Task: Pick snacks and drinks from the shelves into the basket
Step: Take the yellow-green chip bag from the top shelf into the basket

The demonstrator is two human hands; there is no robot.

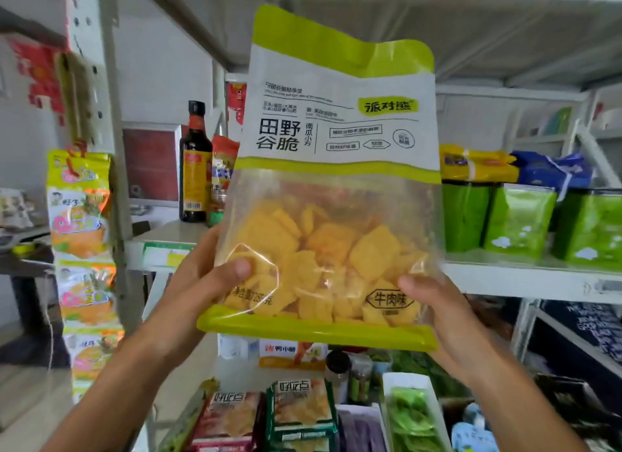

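A large snack bag (333, 182) with a lime-green and white top and a clear lower half full of yellow square crisps is held upright in front of the shelves. My left hand (205, 276) grips its lower left corner, thumb across the front. My right hand (434, 303) grips its lower right corner the same way. No basket is in view.
A white metal shelf (525, 280) at the right carries green pouches (518, 222) with yellow and blue packs on top. A dark sauce bottle (194, 162) stands behind the bag at the left. A strip of snack packets (84, 249) hangs on the left post. Boxed snacks (299, 411) lie below.
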